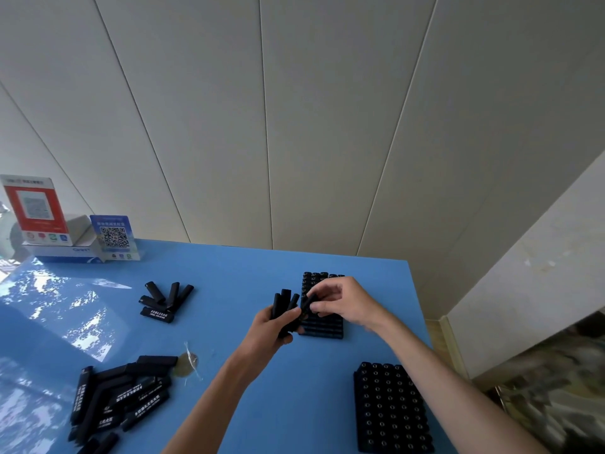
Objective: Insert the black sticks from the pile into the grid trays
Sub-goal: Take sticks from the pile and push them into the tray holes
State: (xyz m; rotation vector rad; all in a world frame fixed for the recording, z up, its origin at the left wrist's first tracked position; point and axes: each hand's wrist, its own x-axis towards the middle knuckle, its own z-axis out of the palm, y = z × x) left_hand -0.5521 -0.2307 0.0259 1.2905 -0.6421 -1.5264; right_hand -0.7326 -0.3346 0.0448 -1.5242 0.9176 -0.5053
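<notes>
**Easily fumbled: a full fist beside a single stick**

Leftmost, the big pile of black sticks (121,398) lies on the blue worktop (229,273), with a smaller cluster (165,301) behind it. Centre, the left hand (276,326) has its fingers wrapped round a fanned bundle of sticks (284,303); a loosened grip could likely spill them. Right of it, the right hand (340,303) pinches one stick (307,303) over the far grid tray (322,326), hiding the cells beneath, so a tilted entry might jam or miss. Nearest on the right, a second grid tray (391,407) sits close to the worktop edge, where a forearm could nudge it off.
</notes>
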